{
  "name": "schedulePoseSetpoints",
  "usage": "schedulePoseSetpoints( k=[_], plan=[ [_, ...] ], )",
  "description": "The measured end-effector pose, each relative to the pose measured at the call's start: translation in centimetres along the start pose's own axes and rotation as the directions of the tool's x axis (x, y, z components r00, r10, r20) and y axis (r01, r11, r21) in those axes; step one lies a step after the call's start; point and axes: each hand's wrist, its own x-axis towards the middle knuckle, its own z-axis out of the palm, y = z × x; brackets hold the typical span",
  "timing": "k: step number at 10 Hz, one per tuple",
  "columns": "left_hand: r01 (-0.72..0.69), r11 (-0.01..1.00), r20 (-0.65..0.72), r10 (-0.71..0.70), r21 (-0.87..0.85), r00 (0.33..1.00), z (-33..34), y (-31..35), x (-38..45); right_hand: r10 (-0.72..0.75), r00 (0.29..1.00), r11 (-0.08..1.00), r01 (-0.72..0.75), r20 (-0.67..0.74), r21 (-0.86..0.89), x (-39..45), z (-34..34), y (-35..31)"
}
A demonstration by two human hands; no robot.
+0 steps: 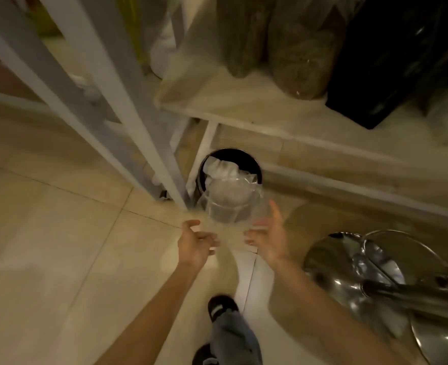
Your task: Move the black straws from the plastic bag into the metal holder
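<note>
A clear, empty-looking plastic bag [230, 206] hangs in the air over a black round bin [254, 171] that holds crumpled white paper. My left hand [197, 242] is just below and left of the bag, fingers spread, holding nothing. My right hand [269, 237] is at the bag's lower right edge, palm inward and fingers apart; I cannot tell whether its fingertips touch the plastic. No black straws and no metal holder are in view.
White shelf posts [138, 127] stand left of the bin. A wooden shelf [244, 101] above carries clear bags of brown goods and a black bag [391, 61]. A chrome stool base [375, 272] sits on the tiled floor at right. My shoe [221, 306] is below.
</note>
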Motion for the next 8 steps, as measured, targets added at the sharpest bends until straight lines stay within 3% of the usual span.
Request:
schedulePoseSetpoints(
  k=[2, 3, 4, 5, 6, 7, 8],
  plan=[
    [-0.142, 0.983, 0.01, 0.142, 0.115, 0.99, 2.8, -3.8, 8.9, 0.106, 0.99, 0.981, -0.089, -0.094, 0.174, 8.4, 2.4, 4.1],
    [-0.142, 0.982, 0.026, 0.14, 0.122, 0.99, 3.1, -4.8, 11.8, 0.197, 0.98, 0.949, -0.188, -0.011, 0.252, 11.4, 3.4, 5.2],
    [-0.114, 0.988, 0.116, 0.102, 0.103, 0.988, 2.6, -5.0, 12.6, 0.238, 0.971, 0.948, -0.239, 0.032, 0.21, 12.0, 3.5, 5.7],
    [-0.14, 0.974, 0.217, 0.1, 0.178, 0.971, 2.2, -4.6, 11.5, 0.177, 0.983, 0.983, -0.179, 0.042, 0.042, 11.0, 3.2, 5.4],
    [-0.164, 0.914, 0.294, 0.052, 0.372, 0.954, 1.6, -3.4, 9.0, 0.124, 0.986, 0.972, -0.098, 0.11, -0.212, 8.2, 2.8, 3.8],
    [-0.176, 0.781, 0.319, -0.031, 0.6, 0.947, 0.6, -1.2, 6.3, 0.033, 0.991, 0.909, 0.024, 0.129, -0.415, 4.9, 2.1, 0.8],
    [-0.295, 0.691, 0.38, 0.032, 0.66, 0.925, -0.4, 2.3, 2.3, -0.086, 0.983, 0.936, 0.135, 0.163, -0.324, 0.3, 1.1, -3.9]
  ],
)
